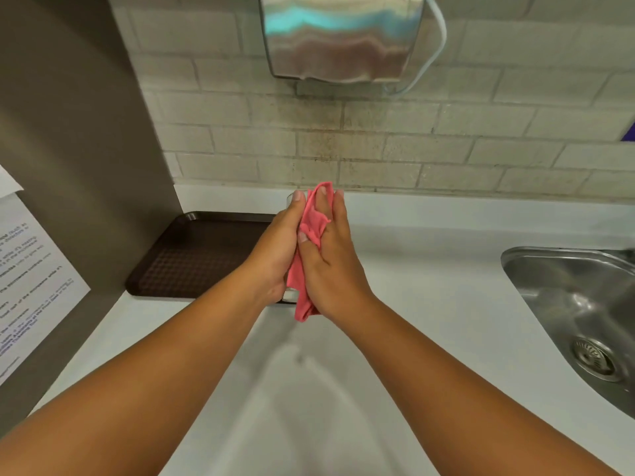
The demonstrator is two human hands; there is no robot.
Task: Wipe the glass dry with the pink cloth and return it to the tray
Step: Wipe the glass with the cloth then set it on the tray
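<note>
White counter (429, 269) with brown tray (192, 255) at its left end.

Both hands (309, 255) press pink cloth (311, 221) around glass (290, 295) (mostly hidden); tray (192, 255) beside

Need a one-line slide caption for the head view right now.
Both hands, left and right, rub the pink cloth over a glass held above the tray.

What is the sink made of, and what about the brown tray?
The sink looks like brushed stainless steel: silvery grey with soft reflections and a metal drain strainer. The tray is probably hard plastic, dark brown and matte, with a moulded grid texture and raised rim.
</note>
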